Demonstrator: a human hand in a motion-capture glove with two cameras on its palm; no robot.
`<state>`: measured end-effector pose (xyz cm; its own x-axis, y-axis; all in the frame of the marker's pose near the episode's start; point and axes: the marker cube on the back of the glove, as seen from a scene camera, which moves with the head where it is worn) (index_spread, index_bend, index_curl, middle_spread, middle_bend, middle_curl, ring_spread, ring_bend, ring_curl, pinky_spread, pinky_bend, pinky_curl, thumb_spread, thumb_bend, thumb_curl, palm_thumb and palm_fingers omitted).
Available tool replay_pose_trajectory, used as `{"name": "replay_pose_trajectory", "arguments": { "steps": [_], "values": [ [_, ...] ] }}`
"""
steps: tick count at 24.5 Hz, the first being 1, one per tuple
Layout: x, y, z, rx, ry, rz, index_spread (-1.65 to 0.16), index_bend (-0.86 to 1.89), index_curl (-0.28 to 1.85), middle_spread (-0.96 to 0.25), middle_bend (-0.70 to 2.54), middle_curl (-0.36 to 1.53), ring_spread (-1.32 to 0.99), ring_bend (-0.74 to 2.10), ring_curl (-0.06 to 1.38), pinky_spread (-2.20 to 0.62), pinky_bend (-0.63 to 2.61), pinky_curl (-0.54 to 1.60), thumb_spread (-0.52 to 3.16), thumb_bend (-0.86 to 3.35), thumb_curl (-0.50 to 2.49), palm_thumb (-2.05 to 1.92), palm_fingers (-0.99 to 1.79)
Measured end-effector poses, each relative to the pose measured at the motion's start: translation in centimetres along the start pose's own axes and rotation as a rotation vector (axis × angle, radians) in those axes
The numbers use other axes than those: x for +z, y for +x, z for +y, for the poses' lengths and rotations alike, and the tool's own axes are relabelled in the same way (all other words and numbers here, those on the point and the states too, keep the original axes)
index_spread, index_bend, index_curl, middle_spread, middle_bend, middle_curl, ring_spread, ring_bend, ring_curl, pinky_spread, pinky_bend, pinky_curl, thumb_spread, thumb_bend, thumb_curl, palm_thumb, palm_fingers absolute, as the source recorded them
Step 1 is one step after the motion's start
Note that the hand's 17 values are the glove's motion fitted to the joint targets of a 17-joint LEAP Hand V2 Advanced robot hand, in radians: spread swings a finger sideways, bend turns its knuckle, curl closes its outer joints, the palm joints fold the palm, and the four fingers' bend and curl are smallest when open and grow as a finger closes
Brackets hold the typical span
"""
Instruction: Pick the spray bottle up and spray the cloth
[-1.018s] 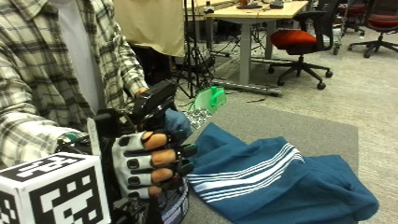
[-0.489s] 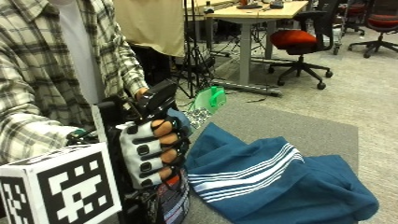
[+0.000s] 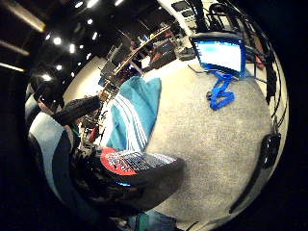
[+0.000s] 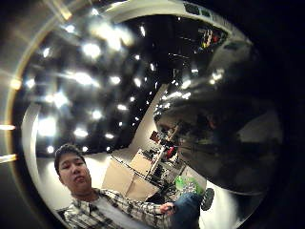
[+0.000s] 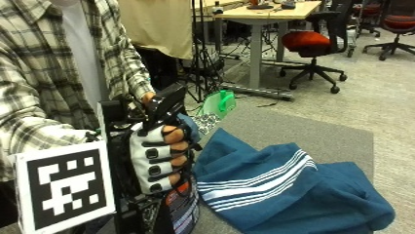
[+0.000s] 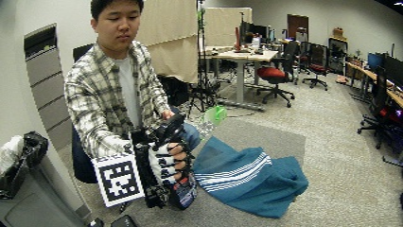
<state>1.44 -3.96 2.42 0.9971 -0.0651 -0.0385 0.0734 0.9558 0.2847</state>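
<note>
The gloved right hand (image 5: 159, 158) curls its fingers round the body of the spray bottle (image 5: 185, 207), held upright, knuckles facing outward; the bottle's label shows red and white print too small to read. Just beyond the hand, the blue cloth (image 5: 292, 187) with white stripes lies crumpled on the grey surface (image 5: 305, 129).

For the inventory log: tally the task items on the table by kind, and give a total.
Spray bottle, held in the gloved right hand: 1
Blue striped cloth, lying on the grey table: 1
Total: 2
</note>
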Motion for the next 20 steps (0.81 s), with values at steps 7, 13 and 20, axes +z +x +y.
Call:
{"name": "replay_pose_trajectory", "arguments": {
  "steps": [7, 13, 20],
  "values": [
    [-2.3, -2.8, 0.6, -0.041, -0.009, 0.108, -0.26, 0.30, 0.48, -0.15, 0.54, 0.51, -0.22, 0.57, 0.44, -0.19, 0.43, 0.34, 0.26, -0.03, 0.70, 1.07, 1.41],
    [-2.4, -3.0, 0.4, -0.027, -0.008, 0.114, -0.26, 0.32, 0.51, -0.15, 0.57, 0.52, -0.22, 0.60, 0.46, -0.20, 0.44, 0.35, 0.21, -0.03, 0.72, 1.07, 1.39],
    [-2.7, -5.3, -1.0, -0.065, 0.021, 0.163, -0.26, 0.33, 0.53, -0.15, 0.60, 0.53, -0.22, 0.61, 0.47, -0.20, 0.45, 0.37, 0.17, -0.03, 0.73, 1.06, 1.37]
  ]
}}
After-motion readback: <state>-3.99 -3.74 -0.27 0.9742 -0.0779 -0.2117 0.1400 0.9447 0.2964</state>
